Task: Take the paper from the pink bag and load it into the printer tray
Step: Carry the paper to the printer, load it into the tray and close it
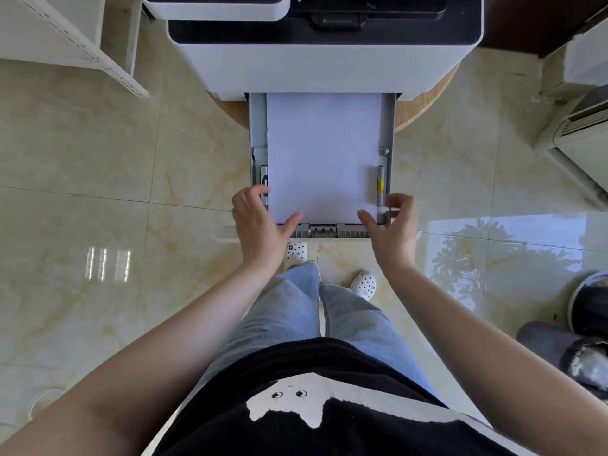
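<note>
A white stack of paper (pixel 322 153) lies flat in the grey printer tray (pixel 257 133), which is pulled out from the white and black printer (pixel 322 64). My left hand (pixel 260 225) rests at the tray's near left corner, thumb on the paper's front edge, fingers by the left guide. My right hand (pixel 391 228) is at the near right corner, its thumb on the paper's edge and its fingers curled around the right guide with a yellow mark (pixel 380 185). The pink bag is out of view.
The printer stands on a round wooden base (pixel 424 103) over glossy beige floor tiles. A white metal shelf (pixel 82 44) stands at the far left, an air-conditioning unit (pixel 579 133) at the right, dark bins (pixel 579 330) near right. My feet in white clogs stand under the tray.
</note>
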Demonstrator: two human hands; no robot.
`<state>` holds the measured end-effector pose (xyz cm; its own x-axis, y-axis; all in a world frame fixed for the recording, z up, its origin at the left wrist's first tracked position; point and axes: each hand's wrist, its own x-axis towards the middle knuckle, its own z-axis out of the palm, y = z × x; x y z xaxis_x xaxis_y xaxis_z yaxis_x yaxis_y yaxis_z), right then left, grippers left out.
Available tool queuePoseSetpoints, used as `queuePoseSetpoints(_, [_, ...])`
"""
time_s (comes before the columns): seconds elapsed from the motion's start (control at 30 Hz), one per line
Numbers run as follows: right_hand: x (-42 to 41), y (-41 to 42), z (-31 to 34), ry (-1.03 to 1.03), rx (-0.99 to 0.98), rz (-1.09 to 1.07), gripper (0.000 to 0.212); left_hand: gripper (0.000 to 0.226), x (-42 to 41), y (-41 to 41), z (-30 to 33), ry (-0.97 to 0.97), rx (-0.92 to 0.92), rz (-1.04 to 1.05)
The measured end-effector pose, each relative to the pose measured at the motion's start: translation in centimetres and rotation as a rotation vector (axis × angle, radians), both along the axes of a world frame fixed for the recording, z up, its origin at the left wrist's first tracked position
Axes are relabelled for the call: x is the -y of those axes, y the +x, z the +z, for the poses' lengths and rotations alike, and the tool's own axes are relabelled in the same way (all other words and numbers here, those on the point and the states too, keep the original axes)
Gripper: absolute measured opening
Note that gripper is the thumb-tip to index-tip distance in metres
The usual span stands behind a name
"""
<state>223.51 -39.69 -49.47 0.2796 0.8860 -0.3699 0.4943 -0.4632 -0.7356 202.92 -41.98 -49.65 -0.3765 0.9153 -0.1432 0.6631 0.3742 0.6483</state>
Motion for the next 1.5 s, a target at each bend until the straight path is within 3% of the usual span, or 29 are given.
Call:
queuePoseSetpoints(0.1, [2.2,-0.2,0.4,-0.175,-0.342,0.032,0.015,0.028,2.2,1.4,1.2,-0.12,0.424,-0.061])
queuePoseSetpoints(0.17, [3.7,-0.5,-0.3,-0.38,-0.503,0.038,0.017,0.016,3.4,2.6,1.0,-0.304,0.67,-0.069])
queuePoseSetpoints(0.27, [4.9,-0.5,-2.3,-0.589,-0.639,-0.11,0.027,0.017,3.9,3.6,-0.4,-0.477,0.907,0.144])
queuePoseSetpoints(0.37, [4.2,-0.4,-4.1,-0.571,-0.833,-0.34,0.034,0.015,3.5,3.6,-1.8,-0.483,1.07,0.428])
queuePoseSetpoints(0.47, [3.5,-0.8,-5.1,-0.52,-0.956,-0.457,0.03,0.015,3.2,3.5,-2.4,-0.428,1.182,0.516])
queuePoseSetpoints(0.67, [3.4,-1.0,-5.5,-0.48,-1.012,-0.423,0.006,0.01,3.2,3.5,-2.9,-0.391,1.189,0.516])
queuePoseSetpoints(0.93, [1.7,-1.9,-4.6,-0.399,-1.003,-0.389,0.056,0.008,1.6,2.7,-3.0,-0.31,1.188,0.497])
queuePoseSetpoints(1.03, [0.0,-2.2,-4.1,-0.343,-0.991,-0.375,0.059,0.011,0.0,2.9,-2.9,-0.271,1.188,0.492])
queuePoseSetpoints(1.13, [-2.1,-2.6,-3.6,-0.316,-0.954,-0.355,0.052,0.013,-2.1,2.9,-2.5,-0.227,1.166,0.486])
queuePoseSetpoints(1.3, [-7.5,-3.8,-2.6,-0.284,-0.798,-0.252,0.022,0.02,-7.7,2.5,-1.9,-0.184,0.996,0.387])
queuePoseSetpoints(1.5, [-13.0,-4.3,-1.6,-0.257,-0.551,-0.077,0.014,0.016,-12.9,1.0,-2.1,-0.156,0.943,0.302])
